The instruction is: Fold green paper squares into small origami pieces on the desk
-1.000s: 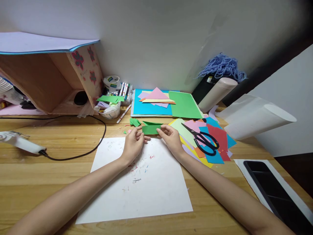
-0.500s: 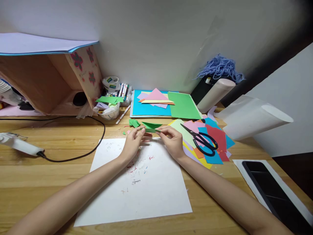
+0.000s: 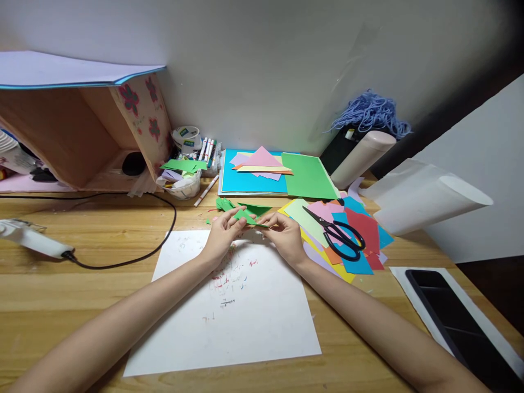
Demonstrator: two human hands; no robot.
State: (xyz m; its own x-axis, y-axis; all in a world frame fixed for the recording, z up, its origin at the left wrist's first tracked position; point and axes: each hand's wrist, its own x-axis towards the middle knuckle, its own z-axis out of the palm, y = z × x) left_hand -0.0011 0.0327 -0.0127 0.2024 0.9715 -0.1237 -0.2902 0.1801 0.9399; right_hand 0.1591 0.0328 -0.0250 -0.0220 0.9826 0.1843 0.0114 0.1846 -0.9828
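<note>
Both of my hands pinch one small piece of green paper just above the far edge of a white sheet on the wooden desk. My left hand grips its left end with closed fingers. My right hand holds its right end between thumb and fingertips. The piece is folded and tilted, almost edge-on to me. Another green scrap lies on the desk just behind it.
Black scissors lie on a spread of coloured paper to the right. Blue and green sheets lie by the wall. A glue gun with a black cord is at left. A cardboard box, a cup of scraps and markers stand behind.
The green piece, held flat and facing me a second ago, has been folded and tipped down to a thin, slanted shape. Both hands stayed in place, their fingers shifting along it.
</note>
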